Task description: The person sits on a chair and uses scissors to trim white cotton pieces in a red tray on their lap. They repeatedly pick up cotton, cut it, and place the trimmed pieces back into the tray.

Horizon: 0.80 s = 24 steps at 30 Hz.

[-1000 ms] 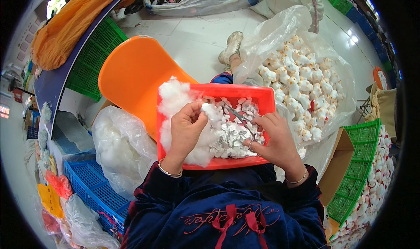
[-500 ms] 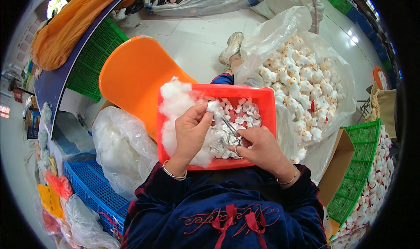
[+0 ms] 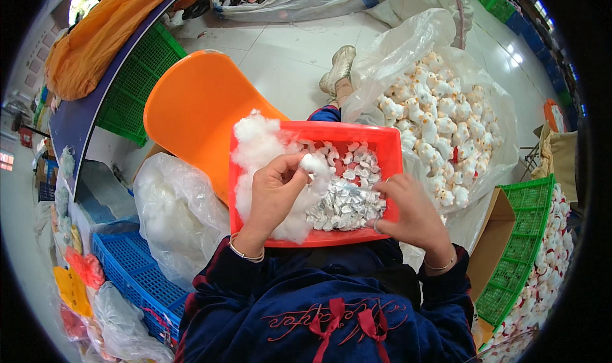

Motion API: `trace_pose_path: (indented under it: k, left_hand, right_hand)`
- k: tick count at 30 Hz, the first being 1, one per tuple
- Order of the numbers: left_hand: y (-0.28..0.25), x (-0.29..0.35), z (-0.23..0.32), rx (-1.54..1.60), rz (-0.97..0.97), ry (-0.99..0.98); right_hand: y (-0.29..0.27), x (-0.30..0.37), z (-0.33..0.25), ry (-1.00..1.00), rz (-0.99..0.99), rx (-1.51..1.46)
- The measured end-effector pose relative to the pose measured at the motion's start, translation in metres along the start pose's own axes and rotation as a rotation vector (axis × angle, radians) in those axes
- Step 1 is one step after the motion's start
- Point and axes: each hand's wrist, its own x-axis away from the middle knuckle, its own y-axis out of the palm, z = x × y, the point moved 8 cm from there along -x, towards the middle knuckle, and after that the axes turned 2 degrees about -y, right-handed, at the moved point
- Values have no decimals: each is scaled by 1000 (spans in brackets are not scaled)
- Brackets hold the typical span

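Note:
Over the red plastic tray point(image 3: 319, 240), my left hand point(image 3: 274, 187) pinches a small white plush piece point(image 3: 313, 164) with a bit of fluff at it. My right hand point(image 3: 411, 213) is to the right, smeared by motion, with the metal forceps point(image 3: 354, 187) in its fingers; their tips are blurred and apart from the plush piece. White fibre stuffing point(image 3: 254, 140) is heaped along the tray's left side, partly under my left hand. Many small white and silvery pieces point(image 3: 347, 208) lie in the tray's middle and right.
A clear bag of small white stuffed figures point(image 3: 446, 120) stands at the right. An orange chair point(image 3: 197, 108) is at the far left, with a bag of stuffing point(image 3: 175, 216) in front. A blue crate point(image 3: 137, 277) and a green crate point(image 3: 523, 248) flank me.
My right hand with the forceps has drawn back to the right, away from the plush piece. My left hand has hardly moved; the fluffy white piece at its fingertips shows more fully.

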Motion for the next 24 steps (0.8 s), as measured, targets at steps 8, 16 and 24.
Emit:
trace_pose_path:
  k: [8,16,24]
  left_hand:
    - [6,2,13,-158,-96,-47]
    - [4,0,9,59,-138,-157]
    - [9,3,0,71,-277,-247]
  right_hand:
    - [-21,-21,-17,-94,75,194]
    - [-13,-22,-9,-113,-6,251]
    - [-13,-28,-19,-195,-83,246]
